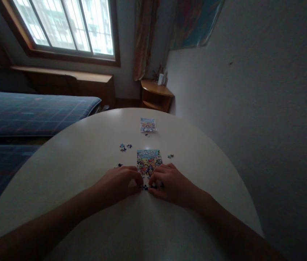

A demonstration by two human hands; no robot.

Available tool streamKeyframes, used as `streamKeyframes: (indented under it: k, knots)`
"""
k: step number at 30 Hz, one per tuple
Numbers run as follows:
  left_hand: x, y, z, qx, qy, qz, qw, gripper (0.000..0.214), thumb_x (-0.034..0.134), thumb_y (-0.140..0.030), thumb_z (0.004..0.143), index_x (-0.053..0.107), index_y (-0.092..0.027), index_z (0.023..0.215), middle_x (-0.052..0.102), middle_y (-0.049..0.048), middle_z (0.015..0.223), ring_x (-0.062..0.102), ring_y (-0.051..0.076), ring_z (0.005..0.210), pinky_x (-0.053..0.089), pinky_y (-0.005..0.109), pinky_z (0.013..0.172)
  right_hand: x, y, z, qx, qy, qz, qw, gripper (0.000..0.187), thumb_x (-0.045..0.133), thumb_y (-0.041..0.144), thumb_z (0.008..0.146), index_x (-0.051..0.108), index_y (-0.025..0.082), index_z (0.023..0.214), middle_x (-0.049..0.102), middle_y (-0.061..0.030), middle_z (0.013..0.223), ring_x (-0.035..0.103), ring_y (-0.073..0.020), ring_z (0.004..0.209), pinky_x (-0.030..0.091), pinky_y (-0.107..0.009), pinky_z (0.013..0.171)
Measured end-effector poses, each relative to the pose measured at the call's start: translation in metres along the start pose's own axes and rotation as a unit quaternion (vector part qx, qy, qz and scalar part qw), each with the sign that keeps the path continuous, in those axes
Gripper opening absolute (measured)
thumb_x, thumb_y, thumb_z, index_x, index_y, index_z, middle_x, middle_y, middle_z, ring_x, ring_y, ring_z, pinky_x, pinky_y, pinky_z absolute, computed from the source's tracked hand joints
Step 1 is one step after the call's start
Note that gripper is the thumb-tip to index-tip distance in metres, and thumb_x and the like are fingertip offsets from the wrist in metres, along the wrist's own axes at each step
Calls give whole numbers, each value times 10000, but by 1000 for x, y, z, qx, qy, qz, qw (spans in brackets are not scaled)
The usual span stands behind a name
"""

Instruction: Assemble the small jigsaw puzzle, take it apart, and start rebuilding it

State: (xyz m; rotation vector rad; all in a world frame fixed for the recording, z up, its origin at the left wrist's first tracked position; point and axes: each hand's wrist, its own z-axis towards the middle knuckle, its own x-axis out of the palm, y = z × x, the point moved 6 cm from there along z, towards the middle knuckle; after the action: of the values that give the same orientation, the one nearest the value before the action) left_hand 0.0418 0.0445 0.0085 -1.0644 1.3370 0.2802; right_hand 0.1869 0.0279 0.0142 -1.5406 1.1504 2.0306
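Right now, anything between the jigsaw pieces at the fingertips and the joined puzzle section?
Nothing visible in the middle; white tabletop shows between the jigsaw pieces and the joined puzzle section. Left hand and right hand flank that gap.

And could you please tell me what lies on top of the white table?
On the table I see a partly assembled puzzle, loose pieces and a printed sheet. Whatever lies beneath the left hand and right hand is covered.

hands: 2 (122, 180) (170, 183) | puzzle: 1 (150, 159) | printed sheet: 1 (148, 125) | table: 1 (93, 141) | window: 1 (70, 25) | loose-piece clusters (122, 145) outside hands: 4
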Motion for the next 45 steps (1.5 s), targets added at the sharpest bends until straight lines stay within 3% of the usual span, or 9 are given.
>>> streamKeyframes:
  k: [20, 45]
  knots:
    - [-1, -1, 0, 3, -5, 5, 1000, 122, 697, -210, 793, 762, -281, 868, 728, -23, 933, 635, 150, 727, 410, 247, 657, 2, 1, 2, 42, 16, -10, 999, 83, 698, 268, 837, 705, 205, 891, 681, -44, 950, 613, -210, 952, 354, -356, 839]
    - [0, 0, 1, 13, -7, -1, 1000, 129, 662, -221, 805, 760, -273, 872, 731, -16, 931, 629, 140, 705, 425, 239, 659, 3, 6, 3, 11, -3, -35, 999, 78, 697, 286, 847, 696, 212, 873, 693, -23, 914, 627, -193, 911, 348, -342, 821]
